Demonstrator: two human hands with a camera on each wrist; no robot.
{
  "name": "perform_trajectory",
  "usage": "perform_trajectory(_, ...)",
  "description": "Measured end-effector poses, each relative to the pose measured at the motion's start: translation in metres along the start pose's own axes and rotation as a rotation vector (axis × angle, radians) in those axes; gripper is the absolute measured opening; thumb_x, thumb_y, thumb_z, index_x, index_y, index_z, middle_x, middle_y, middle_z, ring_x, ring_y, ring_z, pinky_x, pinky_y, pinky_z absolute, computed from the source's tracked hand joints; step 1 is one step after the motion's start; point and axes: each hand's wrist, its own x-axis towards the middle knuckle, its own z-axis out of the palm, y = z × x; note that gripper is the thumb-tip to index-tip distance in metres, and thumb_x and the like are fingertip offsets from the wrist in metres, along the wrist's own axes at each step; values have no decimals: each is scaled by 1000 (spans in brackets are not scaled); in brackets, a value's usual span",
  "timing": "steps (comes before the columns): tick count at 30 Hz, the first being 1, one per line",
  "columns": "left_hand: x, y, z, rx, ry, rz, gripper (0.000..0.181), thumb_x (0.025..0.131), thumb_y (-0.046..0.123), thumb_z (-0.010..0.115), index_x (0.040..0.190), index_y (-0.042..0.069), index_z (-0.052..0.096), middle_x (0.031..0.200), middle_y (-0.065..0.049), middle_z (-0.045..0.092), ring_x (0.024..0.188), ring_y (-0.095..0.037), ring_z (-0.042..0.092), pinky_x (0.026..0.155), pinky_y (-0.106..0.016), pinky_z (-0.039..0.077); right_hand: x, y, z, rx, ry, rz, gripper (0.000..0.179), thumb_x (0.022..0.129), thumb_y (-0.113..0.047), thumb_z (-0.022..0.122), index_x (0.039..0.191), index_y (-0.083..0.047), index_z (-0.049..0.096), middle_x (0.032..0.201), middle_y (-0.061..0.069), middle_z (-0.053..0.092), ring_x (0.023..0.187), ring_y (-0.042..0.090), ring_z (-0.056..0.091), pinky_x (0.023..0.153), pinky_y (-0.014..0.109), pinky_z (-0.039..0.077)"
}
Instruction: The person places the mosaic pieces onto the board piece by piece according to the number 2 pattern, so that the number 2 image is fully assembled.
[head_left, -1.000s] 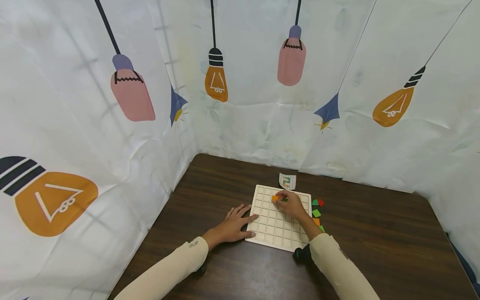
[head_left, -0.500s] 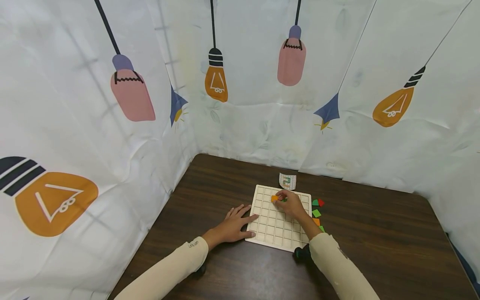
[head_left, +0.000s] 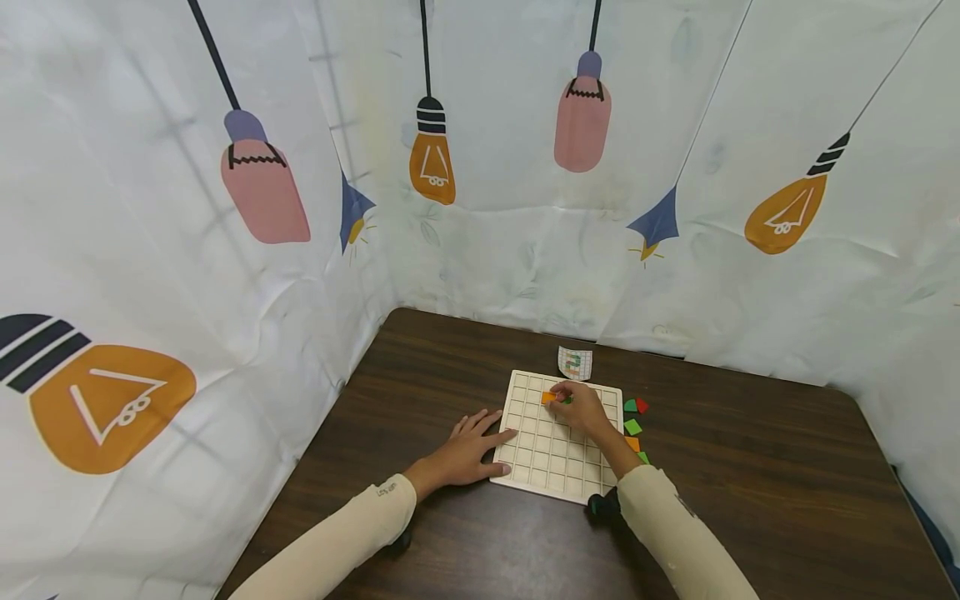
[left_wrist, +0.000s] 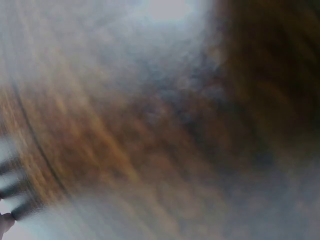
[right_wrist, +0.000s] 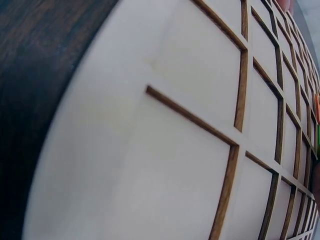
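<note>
A pale wooden grid board (head_left: 543,454) lies on the dark table. Near its far edge, the thumb and fingertips of my right hand (head_left: 583,410) pinch a small orange tile (head_left: 548,398) low over the squares. A bit of a green tile (head_left: 568,400) shows beside those fingers, the rest hidden by the hand. My left hand (head_left: 468,452) rests with spread fingers at the board's left edge, thumb and index finger overlapping its rim. In the right wrist view, the board's grooved squares (right_wrist: 185,170) fill the picture, and orange and green tile edges peek in at the far right.
Right of the board lie loose tiles: a dark green one (head_left: 630,405), a red one (head_left: 642,406), a light green one (head_left: 633,427) and an orange one (head_left: 632,443), among others. Behind it is a printed grid card (head_left: 575,364). A printed white curtain (head_left: 487,267) borders the table.
The orange tile has shifted very slightly left and settled lower at my right fingertips. My left hand has stayed where it was.
</note>
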Motion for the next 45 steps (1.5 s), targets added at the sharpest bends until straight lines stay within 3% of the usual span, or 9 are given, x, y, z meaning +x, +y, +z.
perform_trajectory(23,0,0,0,1,-4,-12,67,97,58,56,156,32,39,166,-10,23,153,-40,18,115,-66,20,2,-2,2,-14,-6,34,19,94,-16,71,111,-7,74,96,4,66,88,19,59,75,35,47)
perform_trajectory(34,-1,0,-1,4,-1,-10,66,97,58,56,156,32,39,166,-10,24,153,-40,19,115,-66,21,2,-2,2,-53,-1,5,19,94,-17,72,110,-7,73,95,3,65,86,19,59,74,36,47)
perform_trajectory(45,-1,1,-1,4,1,2,67,97,56,58,155,31,40,165,-12,25,152,-42,20,114,-67,22,0,-2,-1,-20,-20,9,22,94,-18,72,113,-9,72,97,4,66,86,17,59,74,36,48)
